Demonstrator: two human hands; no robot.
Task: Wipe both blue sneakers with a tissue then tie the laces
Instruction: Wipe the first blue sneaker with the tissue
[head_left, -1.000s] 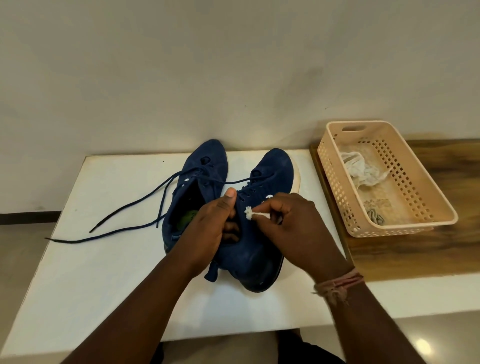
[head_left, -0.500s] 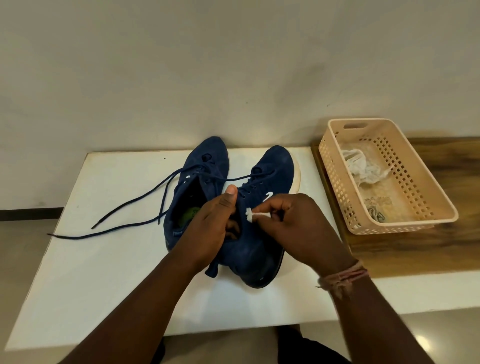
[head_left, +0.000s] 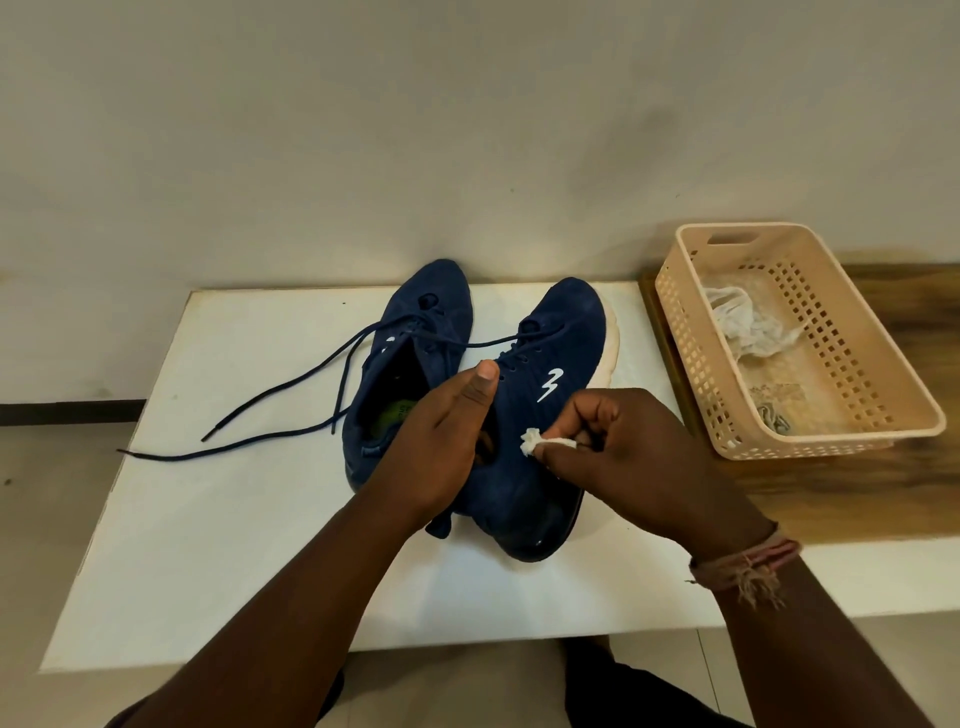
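Two blue sneakers stand side by side on the white table (head_left: 218, 545), toes towards the wall. The left sneaker (head_left: 415, 332) has loose dark laces (head_left: 291, 384) trailing to the left. The right sneaker (head_left: 540, 415) is tilted, its white logo facing up. My left hand (head_left: 441, 447) grips the right sneaker at its opening, thumb on top. My right hand (head_left: 628, 457) pinches a small white tissue wad (head_left: 543, 443) against that sneaker's side, below the logo.
A beige perforated basket (head_left: 831, 415) sits on a wooden surface (head_left: 857, 499) to the right, holding crumpled used tissue (head_left: 748, 332). A plain wall runs close behind the table. Floor shows left of the table.
My right hand has slid the tissue down and to the right along the sneaker's side, uncovering the white logo. My left hand keeps its hold.
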